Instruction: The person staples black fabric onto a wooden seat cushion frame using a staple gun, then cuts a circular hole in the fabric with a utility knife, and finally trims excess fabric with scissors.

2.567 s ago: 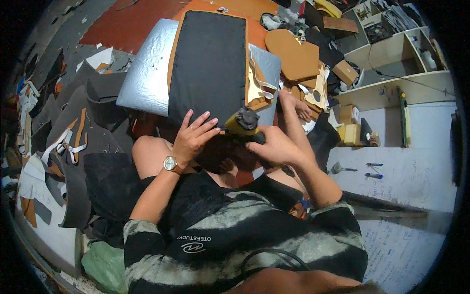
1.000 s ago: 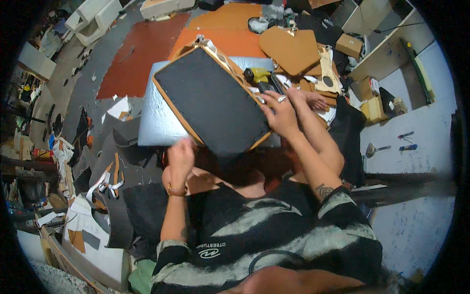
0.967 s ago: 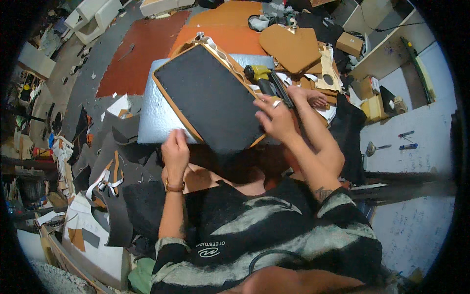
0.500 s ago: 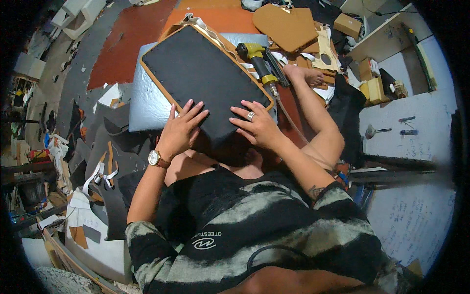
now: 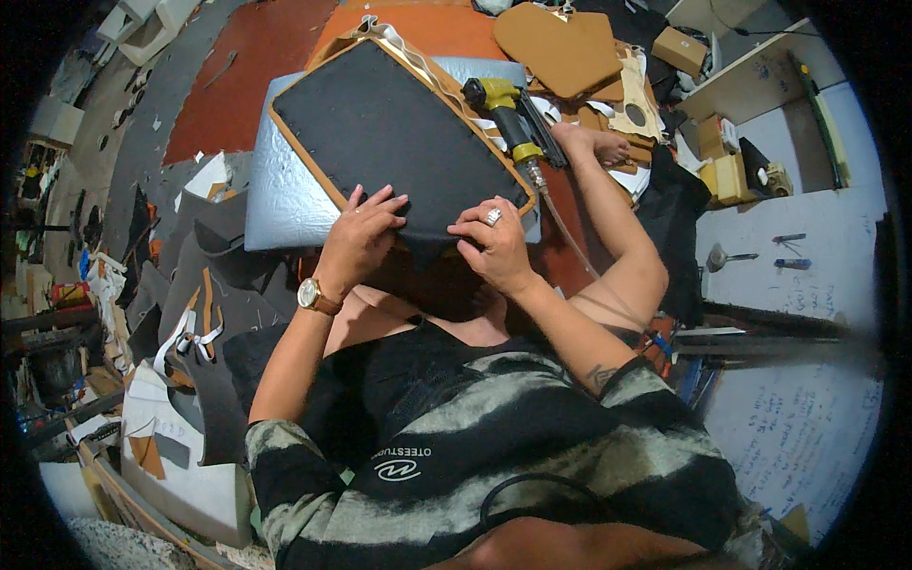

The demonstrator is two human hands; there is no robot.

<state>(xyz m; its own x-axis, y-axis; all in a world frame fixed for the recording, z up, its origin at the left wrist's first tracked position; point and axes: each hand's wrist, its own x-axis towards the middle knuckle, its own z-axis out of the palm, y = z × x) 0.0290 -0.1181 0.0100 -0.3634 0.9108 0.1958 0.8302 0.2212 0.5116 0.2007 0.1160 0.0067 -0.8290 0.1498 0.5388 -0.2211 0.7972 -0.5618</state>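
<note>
A rectangular panel with tan edging lies at an angle in front of me, its upper face covered by black fabric [image 5: 399, 123]. Beneath it is a silver foil-wrapped block [image 5: 290, 176]. My left hand [image 5: 366, 233] rests on the fabric near the panel's near edge, fingers stretched out, open. At the near right corner my right hand [image 5: 497, 249] has its fingers bent and pinched on the fabric's edge; the thumb is partly hidden. The fabric hangs over the near edge between my hands. Along the panel's right side lies a yellow and black air stapler [image 5: 508, 119].
An air hose [image 5: 570, 237] runs from the stapler past my bent leg. Tan padded pieces [image 5: 556, 52] lie beyond my foot. Dark grey material scraps [image 5: 218, 294] and a white foam piece [image 5: 180, 456] are at left. A cardboard box [image 5: 679, 50] stands far right.
My right hand has gone from spread flat on the fabric to pinching its edge near the corner. My left hand has shifted slightly right, its fingers closer together.
</note>
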